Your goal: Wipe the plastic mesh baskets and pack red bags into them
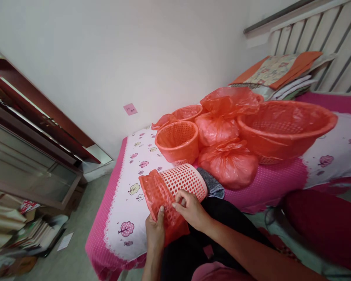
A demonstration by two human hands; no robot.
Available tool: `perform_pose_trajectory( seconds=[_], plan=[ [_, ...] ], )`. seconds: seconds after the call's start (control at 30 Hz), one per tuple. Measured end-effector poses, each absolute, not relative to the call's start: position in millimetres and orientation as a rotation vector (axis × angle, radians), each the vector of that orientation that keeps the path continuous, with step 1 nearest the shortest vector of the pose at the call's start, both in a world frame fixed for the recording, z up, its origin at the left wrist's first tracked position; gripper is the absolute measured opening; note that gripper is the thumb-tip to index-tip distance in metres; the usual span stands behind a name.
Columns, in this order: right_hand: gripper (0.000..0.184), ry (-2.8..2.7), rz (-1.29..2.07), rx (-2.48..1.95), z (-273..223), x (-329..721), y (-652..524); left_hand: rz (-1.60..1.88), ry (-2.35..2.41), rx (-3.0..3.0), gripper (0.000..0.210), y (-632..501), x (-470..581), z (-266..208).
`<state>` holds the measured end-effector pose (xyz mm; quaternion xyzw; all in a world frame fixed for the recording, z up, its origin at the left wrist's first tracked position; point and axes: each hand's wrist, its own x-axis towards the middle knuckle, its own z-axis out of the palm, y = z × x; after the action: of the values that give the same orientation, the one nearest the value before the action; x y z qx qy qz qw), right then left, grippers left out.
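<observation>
A pale pink perforated wastebasket (184, 177) lies on its side at the bed's front edge, close to my lap. A thin red plastic bag (156, 191) is folded back over its rim and covers the left part of its outside. My left hand (156, 230) grips the bag-covered rim, thumb on the outside; its other fingers are hidden. My right hand (190, 208) is closed in a pinch at the bag's edge, against the basket's side. Just behind stands a small red-lined basket (177, 142).
A large oval lined basket (289, 128) and knotted red bags (228, 164) crowd the bed's right. A grey cloth (212, 183) lies beside the wastebasket. Folded bedding (277, 72) is piled behind. A dark red seat (324, 226) is at my right, books (35, 234) at far left.
</observation>
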<state>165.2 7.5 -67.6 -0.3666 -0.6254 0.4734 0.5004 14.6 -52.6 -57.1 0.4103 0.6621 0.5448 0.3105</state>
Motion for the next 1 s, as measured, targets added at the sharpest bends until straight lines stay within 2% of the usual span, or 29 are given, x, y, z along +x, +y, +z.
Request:
perform_pose_trajectory(
  seconds=[0.17, 0.73, 0.87, 1.0],
  plan=[
    [0.012, -1.369, 1.381, -0.820, -68, 169, 10, 1.421, 1.728, 1.073, 0.049, -53, 15, -58],
    [0.021, -1.412, 1.225, -0.856, -66, 184, 11, 1.444, 1.735, 1.066, 0.049, -57, 18, -57],
    [0.017, -1.425, 1.315, -0.833, -70, 179, 8, 1.408, 1.756, 1.025, 0.050, -58, 18, -56],
    [0.014, -1.439, 1.270, -0.874, -82, 182, 9, 1.414, 1.743, 0.987, 0.049, -57, 17, -55]
  ],
)
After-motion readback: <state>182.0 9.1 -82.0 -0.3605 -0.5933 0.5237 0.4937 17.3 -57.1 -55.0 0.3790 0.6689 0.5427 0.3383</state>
